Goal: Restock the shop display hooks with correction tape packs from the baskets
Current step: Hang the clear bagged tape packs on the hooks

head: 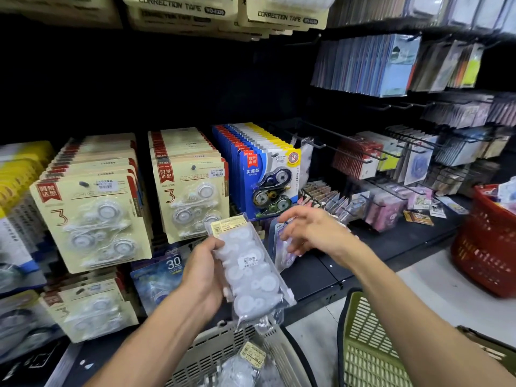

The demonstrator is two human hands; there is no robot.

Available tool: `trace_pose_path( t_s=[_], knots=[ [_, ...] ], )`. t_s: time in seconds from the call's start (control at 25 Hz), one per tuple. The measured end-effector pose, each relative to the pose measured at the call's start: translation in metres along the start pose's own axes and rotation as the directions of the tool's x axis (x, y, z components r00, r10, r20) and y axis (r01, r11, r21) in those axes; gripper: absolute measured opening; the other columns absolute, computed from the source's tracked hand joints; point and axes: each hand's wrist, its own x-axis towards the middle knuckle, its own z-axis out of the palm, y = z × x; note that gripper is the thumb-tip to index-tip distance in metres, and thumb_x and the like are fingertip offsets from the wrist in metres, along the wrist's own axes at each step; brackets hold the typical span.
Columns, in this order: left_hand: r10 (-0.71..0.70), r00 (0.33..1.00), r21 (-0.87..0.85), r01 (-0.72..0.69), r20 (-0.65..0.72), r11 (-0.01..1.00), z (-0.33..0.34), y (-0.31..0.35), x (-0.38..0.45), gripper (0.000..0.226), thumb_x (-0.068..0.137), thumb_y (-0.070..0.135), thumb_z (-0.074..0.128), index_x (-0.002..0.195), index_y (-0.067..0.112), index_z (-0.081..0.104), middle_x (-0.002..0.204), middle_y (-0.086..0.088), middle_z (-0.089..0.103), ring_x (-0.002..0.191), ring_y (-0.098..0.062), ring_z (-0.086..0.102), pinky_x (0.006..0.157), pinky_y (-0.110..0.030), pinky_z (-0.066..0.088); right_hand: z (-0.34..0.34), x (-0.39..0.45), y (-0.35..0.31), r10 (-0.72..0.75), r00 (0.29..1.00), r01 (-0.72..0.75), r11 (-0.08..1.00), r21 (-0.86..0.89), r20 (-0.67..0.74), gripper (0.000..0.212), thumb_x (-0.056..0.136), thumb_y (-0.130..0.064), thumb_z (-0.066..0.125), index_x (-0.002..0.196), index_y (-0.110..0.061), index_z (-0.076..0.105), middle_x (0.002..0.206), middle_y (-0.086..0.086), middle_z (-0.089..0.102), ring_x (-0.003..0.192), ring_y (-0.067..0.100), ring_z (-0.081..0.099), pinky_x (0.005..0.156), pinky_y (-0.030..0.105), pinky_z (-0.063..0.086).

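1. Nearest the camera, a grey basket (220, 356) is seen at the bottom edge, with clear correction tape packs (245, 367) lying in it; a green basket (363, 344) stands just beside it on the right.
2. Left hand (202, 275): the grip is closed round a clear correction tape pack (251, 269), thumb on its near left edge, fingers behind it. The pack is held tilted above the grey basket, its yellow header card uppermost.
3. Right hand (312, 230): fingers are spread and loosely bent, nothing is seen to be held. It is raised in front of the display, just right of the held pack, with a second clear packet (282, 247) directly behind its fingers; contact with that packet cannot be told.
4. Display hooks: two full rows of beige three-piece packs (92, 219) are hung at the left and centre, and a row of blue-carded packs (265, 180) to their right.
5. Bare black hooks (335, 143) are seen right of the blue row.
6. A red basket (485, 247) is seen at the far right, well apart from the hands.
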Motion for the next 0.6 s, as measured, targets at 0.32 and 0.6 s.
trace_pose_path(
  t_s=[0.32,0.6],
  knots=[
    [-0.075,0.997,0.079,0.072,0.028,0.994,-0.003,0.005,-0.003,0.031,0.097,0.034,0.063,0.111,0.007,0.068,0.094,-0.023,0.075,0.071,-0.033,0.071,0.058,-0.040,0.059,0.032,-0.002,-0.005,-0.171,0.888,0.270,0.945,-0.183,0.427,0.067,0.081,0.003,0.077,0.134,-0.033,0.059,0.155,-0.015,0.034,0.128,-0.021,0.036,0.092,-0.003,0.032],
    [-0.069,0.998,0.118,0.068,0.004,0.991,-0.009,0.003,0.013,0.021,0.095,0.022,0.064,0.104,0.004,0.069,0.077,-0.014,0.072,0.058,-0.024,0.069,0.045,-0.026,0.051,0.021,-0.007,-0.011,-0.132,0.908,0.142,0.990,0.004,0.397,0.038,0.081,0.011,0.070,0.107,-0.015,0.065,0.106,0.016,0.069,0.088,0.015,0.064,0.077,0.026,0.055]
  ],
)
